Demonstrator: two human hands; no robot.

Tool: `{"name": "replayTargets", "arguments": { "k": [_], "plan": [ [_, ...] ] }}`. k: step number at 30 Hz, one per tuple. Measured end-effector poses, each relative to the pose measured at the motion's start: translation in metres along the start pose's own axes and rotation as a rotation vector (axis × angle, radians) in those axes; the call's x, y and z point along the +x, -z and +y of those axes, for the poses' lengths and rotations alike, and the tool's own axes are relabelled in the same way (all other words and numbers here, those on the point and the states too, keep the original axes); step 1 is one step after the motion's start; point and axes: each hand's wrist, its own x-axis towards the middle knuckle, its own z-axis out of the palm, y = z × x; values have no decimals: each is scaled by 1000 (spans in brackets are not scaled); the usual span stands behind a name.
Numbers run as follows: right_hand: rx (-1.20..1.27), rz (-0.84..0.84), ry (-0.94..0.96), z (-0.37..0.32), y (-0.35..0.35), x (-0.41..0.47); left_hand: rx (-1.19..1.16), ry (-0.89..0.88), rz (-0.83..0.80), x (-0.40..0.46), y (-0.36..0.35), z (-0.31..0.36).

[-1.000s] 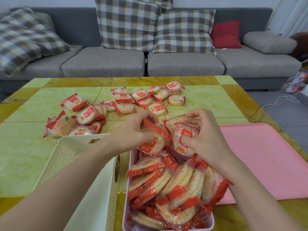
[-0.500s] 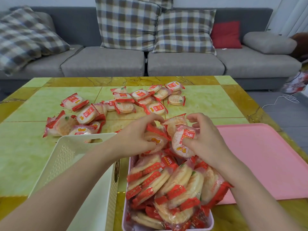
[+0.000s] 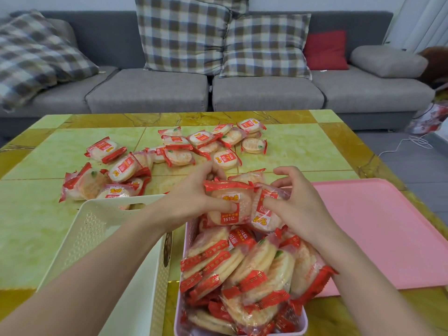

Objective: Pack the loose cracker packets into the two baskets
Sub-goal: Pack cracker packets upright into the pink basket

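Item one: our left hand [image 3: 191, 202], thumb and curled fingers pinching a round, red-and-clear wrapped cracker packet [image 3: 228, 206] above the far end of the pink plastic basket [image 3: 300, 323], heaped with packets. Our right hand [image 3: 298, 207] grips a neighbouring packet [image 3: 265, 212]. Cream perforated basket [image 3: 101, 229] just left. Loose packets [image 3: 126, 168] lie on the green-and-yellow table [image 3: 31, 226]. Pink tray [image 3: 383, 229], right.

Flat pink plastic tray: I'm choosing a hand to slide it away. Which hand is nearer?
Right. The right hand grips a cracker packet beside the flat pink plastic tray; the left hand is farther left.
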Motion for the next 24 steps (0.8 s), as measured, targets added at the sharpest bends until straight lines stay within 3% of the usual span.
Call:
{"name": "replayTargets", "arguments": {
  "k": [4, 13, 24],
  "plan": [
    [72, 8, -33, 0, 1, -3, -162, 93, -88, 1, -6, -5],
    [249, 163, 68, -1, -3, -7, -356, 60, -207, 1, -3, -6],
    [335, 113, 148, -3, -10, -4, -490, 107, -259, 1, 0, -4]
  ]
}}
